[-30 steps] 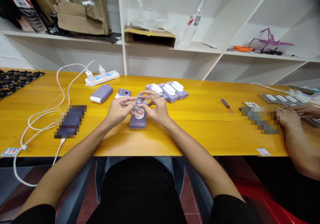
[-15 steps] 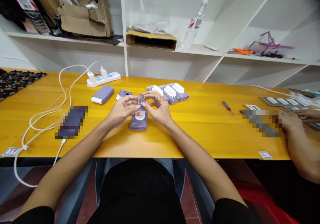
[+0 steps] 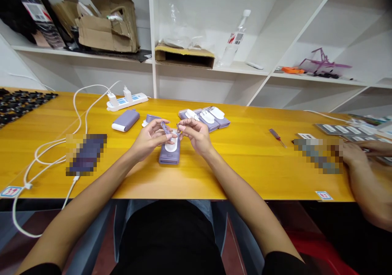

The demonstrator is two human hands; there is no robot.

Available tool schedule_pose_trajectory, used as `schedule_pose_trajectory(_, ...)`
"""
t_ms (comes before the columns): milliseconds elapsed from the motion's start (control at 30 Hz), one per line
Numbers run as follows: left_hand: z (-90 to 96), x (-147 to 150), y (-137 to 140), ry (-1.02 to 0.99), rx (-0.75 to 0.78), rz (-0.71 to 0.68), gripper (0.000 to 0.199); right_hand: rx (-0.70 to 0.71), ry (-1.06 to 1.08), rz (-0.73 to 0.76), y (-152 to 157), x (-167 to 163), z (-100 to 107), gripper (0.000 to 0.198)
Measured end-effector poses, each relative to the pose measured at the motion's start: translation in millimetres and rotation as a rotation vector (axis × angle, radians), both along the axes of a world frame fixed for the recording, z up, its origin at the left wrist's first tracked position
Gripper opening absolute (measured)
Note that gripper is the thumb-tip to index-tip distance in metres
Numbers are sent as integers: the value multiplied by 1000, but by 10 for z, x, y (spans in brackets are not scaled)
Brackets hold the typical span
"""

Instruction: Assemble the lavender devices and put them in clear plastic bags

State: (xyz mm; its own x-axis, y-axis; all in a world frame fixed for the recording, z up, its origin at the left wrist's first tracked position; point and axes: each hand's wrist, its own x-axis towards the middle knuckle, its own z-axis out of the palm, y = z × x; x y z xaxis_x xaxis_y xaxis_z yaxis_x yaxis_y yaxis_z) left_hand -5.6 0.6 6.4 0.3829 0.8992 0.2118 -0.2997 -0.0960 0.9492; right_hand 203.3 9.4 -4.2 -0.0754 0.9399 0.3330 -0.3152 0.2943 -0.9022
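On the left side of the yellow surface lies a dark blurred device, and behind it, to the right, a purple case with a white end. The left forearm comes in diagonally from the lower left corner; its hand is bent inward, thumb and fingers pinching a small purple part, which is raised and tilted. Just below the fingers, a purple block with a white oval pad rests on the surface, near its front edge. The right forearm reaches in from the lower right, and its hand faces the left one — thumb and forefinger are pinching a thin coiled wire. Behind this hand is a row of purple blocks with white pads. Farther right lies a screwdriver, well apart, then a co-worker's hand.
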Motion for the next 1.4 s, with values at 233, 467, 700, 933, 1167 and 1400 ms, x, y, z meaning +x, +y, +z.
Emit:
schedule_pose_trajectory(233, -38, 9, 13, 29, 55, 25, 57, 20, -106, -17, -16, -58, -4, 49)
schedule_pose_trajectory(467, -5, 31, -17, 4, 7, 53, 61, 58, -162, -25, 4, -84, -70, 50)
schedule_pose_trajectory(700, 14, 33, -5, 16, -28, 81, 62, 133, -317, -42, -40, -63, -51, 44)
schedule_pose_trajectory(933, 30, 18, 48, -16, -50, 218, 61, 386, -650, -251, -104, 77, 19, 61)
schedule_pose_trajectory(1167, 19, 26, 60, 15, -29, 254, 61, 637, -985, -420, 326, 369, -200, 39)
schedule_pose_trajectory(1400, -23, 7, 99, 59, 3, 291, 57, 471, -1472, -325, 455, 450, -362, 34)
